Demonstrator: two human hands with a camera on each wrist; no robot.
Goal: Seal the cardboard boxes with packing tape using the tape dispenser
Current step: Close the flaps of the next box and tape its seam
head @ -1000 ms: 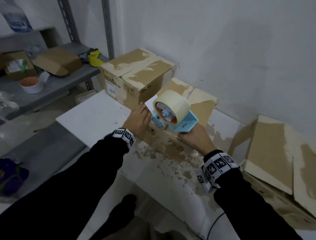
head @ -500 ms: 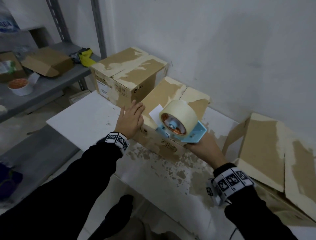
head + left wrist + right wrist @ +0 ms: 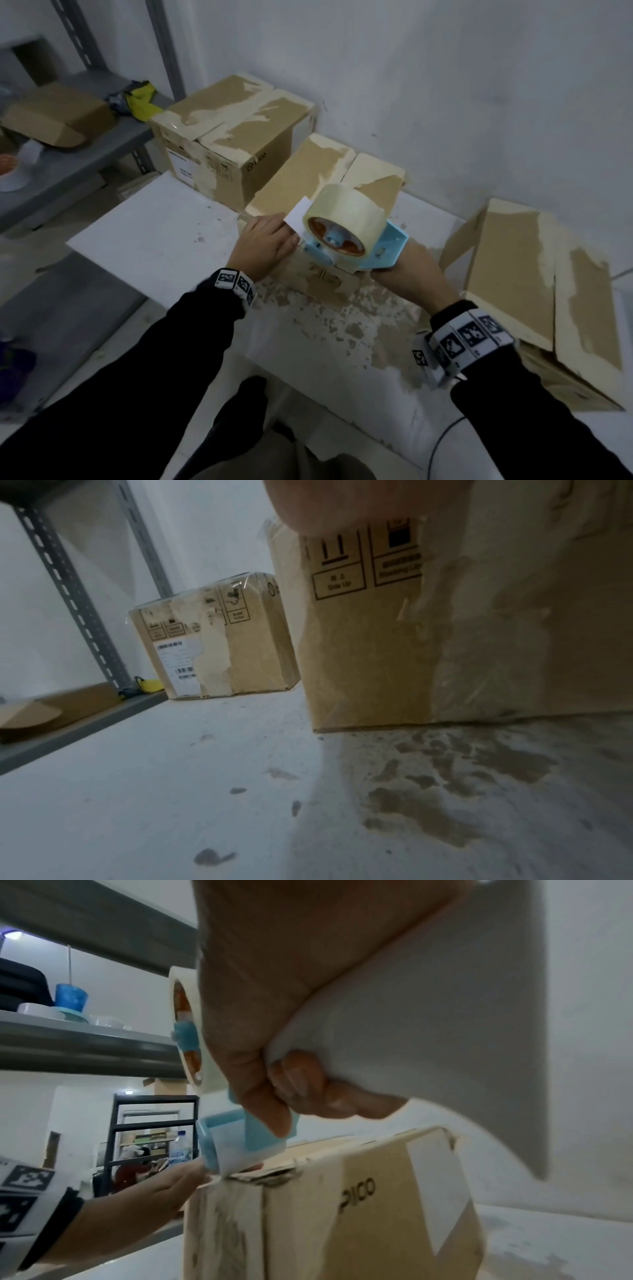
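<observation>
A blue tape dispenser (image 3: 363,251) (image 3: 240,1137) with a cream tape roll (image 3: 346,216) (image 3: 186,1028) sits at the near top edge of the middle cardboard box (image 3: 308,174) (image 3: 325,1218) (image 3: 377,642). My right hand (image 3: 407,270) (image 3: 274,1015) grips its handle, fingers (image 3: 308,1085) curled round it. My left hand (image 3: 263,240) (image 3: 154,1188) lies palm down on the box's near left edge. Its fingertips reach the dispenser's front roller, where the tape end meets the box. Only the heel of the palm (image 3: 342,501) shows in the left wrist view.
A taller taped box (image 3: 233,130) (image 3: 215,642) stands at the back left against the wall. A box with raised flaps (image 3: 513,267) stands on the right. The white table (image 3: 164,240) is stained near the front. A grey metal shelf (image 3: 68,161) with a small carton is on the left.
My left hand, spread beside the box half a second ago, has come down on the box's near edge next to the dispenser. The dispenser stays at the near edge in my right hand.
</observation>
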